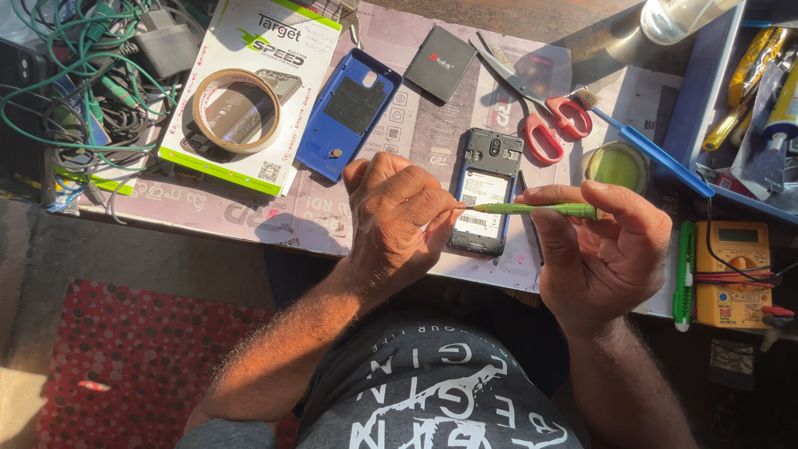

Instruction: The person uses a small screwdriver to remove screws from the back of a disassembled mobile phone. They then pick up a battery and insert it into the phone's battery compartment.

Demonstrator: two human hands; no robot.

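Green screwdriver [532, 209] at centre; blue back cover [347, 114] above; red-handled scissors [544, 125] upper right; yellow multimeter [731, 273] right; red dotted mat [141, 366] lower left.

— What are the hands doing?
— The right hand [603, 254] grips a slim green screwdriver [532, 209] lying level; the left hand [397, 218] pinches its metal tip.
— And under them?
— An opened blue phone with its back off [489, 179] lies on the table [416, 133], just beyond the tip; its blue plastic back cover [347, 112] sits to the left; a flat black battery [440, 63] lies beyond.
— Anything else near?
— Red-handled scissors [544, 125], a yellow multimeter [733, 270] at right, a roll of clear tape [236, 110] on a white package.
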